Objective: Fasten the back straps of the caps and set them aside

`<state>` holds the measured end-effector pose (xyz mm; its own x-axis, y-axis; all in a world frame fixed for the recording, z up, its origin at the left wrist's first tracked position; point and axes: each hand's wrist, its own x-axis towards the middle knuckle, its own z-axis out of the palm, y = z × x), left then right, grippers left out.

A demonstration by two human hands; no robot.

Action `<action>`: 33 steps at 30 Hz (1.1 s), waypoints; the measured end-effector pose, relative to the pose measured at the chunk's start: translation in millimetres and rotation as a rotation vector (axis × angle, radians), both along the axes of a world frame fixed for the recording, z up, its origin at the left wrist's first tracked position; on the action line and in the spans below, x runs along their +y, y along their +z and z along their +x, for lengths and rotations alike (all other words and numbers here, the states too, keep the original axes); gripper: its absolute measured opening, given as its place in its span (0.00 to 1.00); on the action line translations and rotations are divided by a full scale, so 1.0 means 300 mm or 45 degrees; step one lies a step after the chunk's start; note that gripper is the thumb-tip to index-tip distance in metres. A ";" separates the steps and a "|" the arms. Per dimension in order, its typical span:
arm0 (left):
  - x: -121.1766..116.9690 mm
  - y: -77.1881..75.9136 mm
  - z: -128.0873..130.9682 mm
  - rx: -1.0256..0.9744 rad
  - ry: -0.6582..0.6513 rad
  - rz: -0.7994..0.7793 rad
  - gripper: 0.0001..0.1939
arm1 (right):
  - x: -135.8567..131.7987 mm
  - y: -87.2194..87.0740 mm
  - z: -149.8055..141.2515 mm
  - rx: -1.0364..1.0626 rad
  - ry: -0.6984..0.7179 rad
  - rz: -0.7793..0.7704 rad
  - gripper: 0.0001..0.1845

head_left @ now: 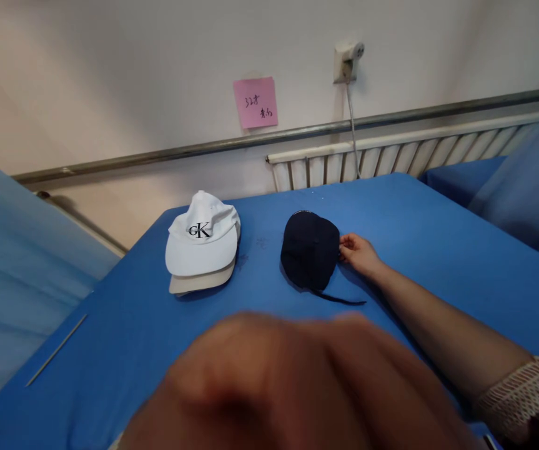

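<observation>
My right hand [359,252] reaches across the blue table [428,250] and pinches the right edge of a dark navy cap [310,250], which lies flat with a thin strap trailing toward me. To the left sits a white cap [202,234] with black letters, stacked on a beige cap [201,281]. My left hand [288,387] is raised close to the camera. It fills the bottom of the view as a blur, and its fingers cannot be made out.
A wall with a pink sticky note [255,102], a socket with a cable [348,62] and a white radiator [391,156] stands behind the table. Blue cloth hangs at the left [11,262] and right [526,181] edges.
</observation>
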<state>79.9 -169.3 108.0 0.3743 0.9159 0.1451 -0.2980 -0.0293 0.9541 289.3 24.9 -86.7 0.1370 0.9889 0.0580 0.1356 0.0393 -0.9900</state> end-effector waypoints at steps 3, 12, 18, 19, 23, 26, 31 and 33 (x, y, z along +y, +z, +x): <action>0.177 -0.036 0.000 0.272 -0.248 0.182 0.07 | -0.015 0.036 -0.002 -0.023 -0.063 0.040 0.07; 0.543 -0.457 -0.130 1.459 0.144 0.906 0.27 | -0.149 0.172 -0.042 -0.210 0.278 0.396 0.13; 0.614 -0.490 -0.142 1.437 0.312 0.924 0.22 | -0.100 0.091 -0.063 -0.639 0.290 0.486 0.20; 0.610 -0.486 -0.141 1.381 0.353 0.948 0.19 | -0.091 0.082 -0.061 -0.674 0.275 0.500 0.22; 0.561 -0.457 -0.127 1.175 0.383 1.024 0.16 | -0.083 0.083 -0.051 -0.688 0.191 0.584 0.19; 0.524 -0.443 -0.109 1.145 0.200 1.040 0.16 | -0.102 0.108 -0.053 -0.622 0.216 0.687 0.15; 0.506 -0.444 -0.094 1.230 0.021 1.051 0.16 | -0.135 0.123 -0.081 -0.647 0.614 0.712 0.18; 0.507 -0.444 -0.096 1.281 -0.014 1.042 0.16 | -0.135 0.116 -0.091 -0.687 0.694 0.697 0.19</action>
<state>51.1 -17.3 -25.3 0.6524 0.6914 0.3102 0.5308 -0.7091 0.4641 262.1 -15.6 -51.8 -0.5177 0.7249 0.4544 0.3962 0.6739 -0.6236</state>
